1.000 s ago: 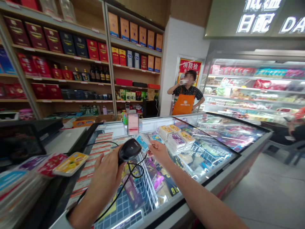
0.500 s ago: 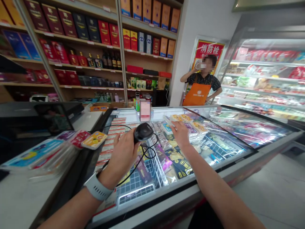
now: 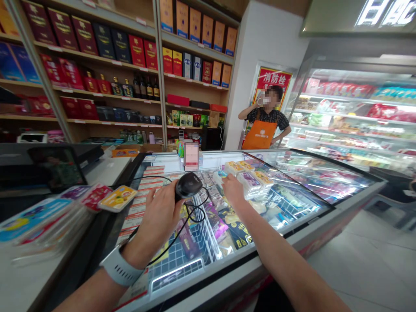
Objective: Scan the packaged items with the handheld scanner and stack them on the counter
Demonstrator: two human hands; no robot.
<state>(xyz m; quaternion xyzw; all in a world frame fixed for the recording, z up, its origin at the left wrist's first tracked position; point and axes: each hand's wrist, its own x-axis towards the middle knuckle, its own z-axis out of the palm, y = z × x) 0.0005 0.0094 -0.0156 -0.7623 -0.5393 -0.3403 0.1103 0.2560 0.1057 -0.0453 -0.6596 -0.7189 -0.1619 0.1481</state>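
My left hand (image 3: 160,206), with a pale watch band at its wrist, is closed around a black handheld barcode scanner (image 3: 188,185). The scanner's black cable loops beneath it above the freezer glass. My right hand (image 3: 233,190) reaches across the freezer, its fingers curled against a blue-labelled plastic tub (image 3: 220,175); the fingertips are partly hidden. Close by on the glass are purple-labelled tubs (image 3: 248,180) and yellow-labelled tubs (image 3: 264,177), stacked together. A pinkish upright sign or screen (image 3: 191,157), blurred out, stands at the far rim.
The chest freezer (image 3: 234,277) holds bagged goods and a white wire basket (image 3: 208,229). On the left counter lie flat fruit packs (image 3: 35,219) and a yellow-labelled pack (image 3: 117,198) near a dark screen (image 3: 56,167). A person in an orange apron (image 3: 259,135) stands beyond.
My view has shifted, so the scene sits further left and slightly lower. My right hand has moved down and left onto the blue-labelled tub. My left hand still grips the scanner.
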